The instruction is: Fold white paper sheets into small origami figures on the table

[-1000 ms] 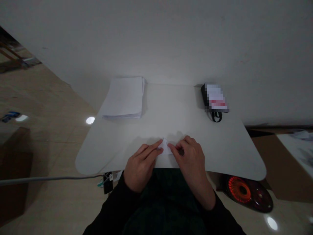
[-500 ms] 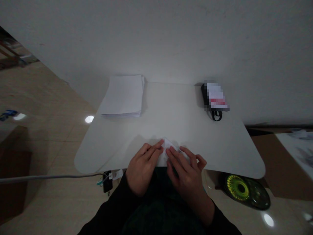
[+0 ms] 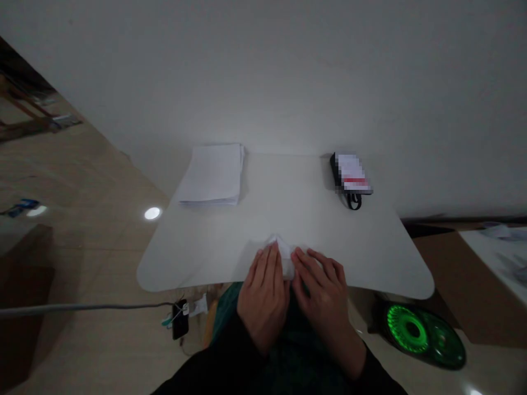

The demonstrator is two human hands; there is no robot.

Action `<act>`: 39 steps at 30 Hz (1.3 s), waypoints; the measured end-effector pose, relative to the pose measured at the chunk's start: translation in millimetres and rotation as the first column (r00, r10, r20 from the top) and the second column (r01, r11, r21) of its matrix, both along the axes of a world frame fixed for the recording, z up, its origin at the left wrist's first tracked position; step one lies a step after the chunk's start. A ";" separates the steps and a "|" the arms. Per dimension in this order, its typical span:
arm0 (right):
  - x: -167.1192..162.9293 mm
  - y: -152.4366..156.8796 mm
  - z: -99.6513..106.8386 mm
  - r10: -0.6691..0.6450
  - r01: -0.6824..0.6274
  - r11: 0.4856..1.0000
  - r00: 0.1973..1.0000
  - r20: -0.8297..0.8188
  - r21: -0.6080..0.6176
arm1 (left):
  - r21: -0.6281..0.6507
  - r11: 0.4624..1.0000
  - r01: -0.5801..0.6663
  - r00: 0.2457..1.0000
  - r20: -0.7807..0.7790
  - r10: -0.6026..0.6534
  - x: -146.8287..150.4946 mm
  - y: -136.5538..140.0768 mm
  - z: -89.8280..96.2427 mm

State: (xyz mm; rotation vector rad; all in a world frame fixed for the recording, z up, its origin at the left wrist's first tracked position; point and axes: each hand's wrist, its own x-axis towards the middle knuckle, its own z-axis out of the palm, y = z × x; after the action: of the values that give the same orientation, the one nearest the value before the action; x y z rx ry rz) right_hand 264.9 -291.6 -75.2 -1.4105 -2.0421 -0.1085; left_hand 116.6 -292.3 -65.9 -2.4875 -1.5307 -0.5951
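A small piece of folded white paper (image 3: 285, 251) lies at the near edge of the white table, its pointed top facing away from me. My left hand (image 3: 263, 296) rests flat over the paper's left part, fingers stretched forward and close together. With fingers extended and slightly bent, my right hand (image 3: 323, 288) touches the paper's right side by its fingertips. Both hands press from above, without wrapping round the paper. Much of its lower part is hidden under them.
A stack of white paper sheets (image 3: 214, 174) lies at the table's back left. A black case (image 3: 335, 171) with a strap sits back right. Below are a green-lit oval device (image 3: 407, 328), a black phone-like device (image 3: 180, 319) with cables, and a cardboard box (image 3: 473, 291).
My left hand has moved right and now lies over the paper's left part. My right hand's fingertips have shifted slightly right. The view has tilted a little, and the floor device's light turned greener.
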 end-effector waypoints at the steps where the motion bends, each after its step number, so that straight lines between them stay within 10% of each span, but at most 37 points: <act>1: -0.1 0.3 0.1 0.002 -0.002 1.000 1.000 -0.002 0.003 | 0.008 1.000 -0.013 1.000 0.009 0.012 4.9 -4.0 -2.6; 13: 0.1 1.0 -3.5 -0.017 0.018 1.000 0.999 -0.038 0.006 | 0.011 0.999 -0.044 0.999 -0.031 0.044 7.5 -11.1 -19.8; 31: 0.2 1.9 -8.5 -0.023 0.030 0.998 0.993 -0.119 0.057 | 0.016 1.000 -0.018 0.996 -0.086 0.019 -66.6 -10.5 0.3; 39: 0.2 1.5 -8.1 -0.010 0.015 0.999 0.993 -0.117 0.047 | -0.046 0.998 -0.038 0.999 0.028 0.039 -36.5 0.8 0.1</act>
State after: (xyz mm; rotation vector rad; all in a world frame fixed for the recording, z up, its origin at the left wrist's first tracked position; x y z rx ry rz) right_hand 265.1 -290.1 -83.3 -1.3685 -1.9229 -0.0771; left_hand 80.0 -291.4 -65.8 -2.4864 -1.6165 -0.5997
